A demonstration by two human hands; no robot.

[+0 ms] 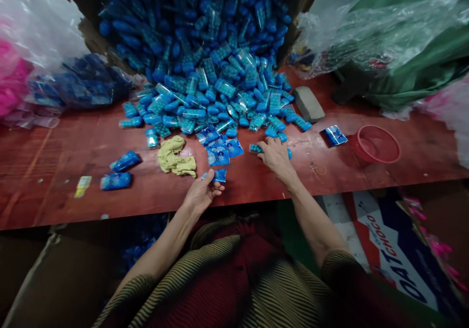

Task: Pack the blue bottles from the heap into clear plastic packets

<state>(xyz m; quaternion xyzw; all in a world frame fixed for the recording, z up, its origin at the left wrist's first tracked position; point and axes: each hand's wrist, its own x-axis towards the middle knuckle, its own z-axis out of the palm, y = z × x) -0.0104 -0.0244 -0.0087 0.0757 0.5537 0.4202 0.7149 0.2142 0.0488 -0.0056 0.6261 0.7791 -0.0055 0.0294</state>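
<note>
Blue sachet (220, 175), part-hidden, left of bead-filled tube (255, 148), apparently blue-capped, lying flat.

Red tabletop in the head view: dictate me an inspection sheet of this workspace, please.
Surface: red tabletop, slightly marked.
Job's things: blue-and-clear containers heaped at the back; blue packets in front of them.
Clutter: crumpled yellow cloth-like lump, grey block, red basket, thin loops at right.
Left hand: holds a small blue packet.
Right hand: over a lying container; grip unclear.
Cables: nothing seen.
Surroundings: clear plastic at left, green fabric at right, printed carton lower right.
</note>
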